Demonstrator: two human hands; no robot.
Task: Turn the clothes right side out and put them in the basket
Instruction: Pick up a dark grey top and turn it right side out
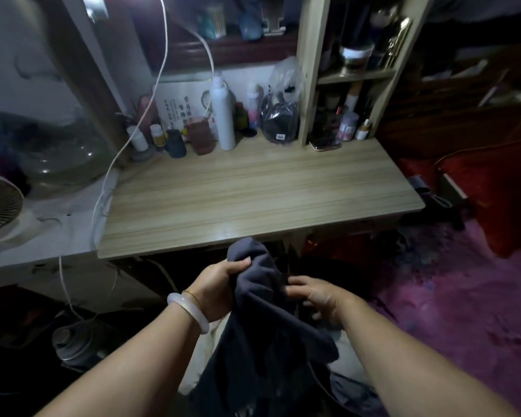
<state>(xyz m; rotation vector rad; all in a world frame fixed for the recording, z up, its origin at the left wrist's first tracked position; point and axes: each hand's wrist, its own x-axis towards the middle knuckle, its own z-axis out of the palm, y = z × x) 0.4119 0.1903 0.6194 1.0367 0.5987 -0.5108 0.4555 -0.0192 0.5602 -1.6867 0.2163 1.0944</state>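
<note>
Both my hands are on one dark garment (265,326), held up in front of the desk (253,191) edge, its lower part hanging down between my forearms. Left hand (220,285) has its fingers curled tight round a bunched upper end. Right hand (316,297) sits just beside the cloth, fingers half spread and loosely bent, tips touching the fabric; whether they pinch a fold I cannot tell. I judge this is the turning step, with the cloth gathered but not yet pulled through. Next I would need to find an opening, reach inside and draw the fabric out while the left keeps its hold. No basket shows in view
</note>
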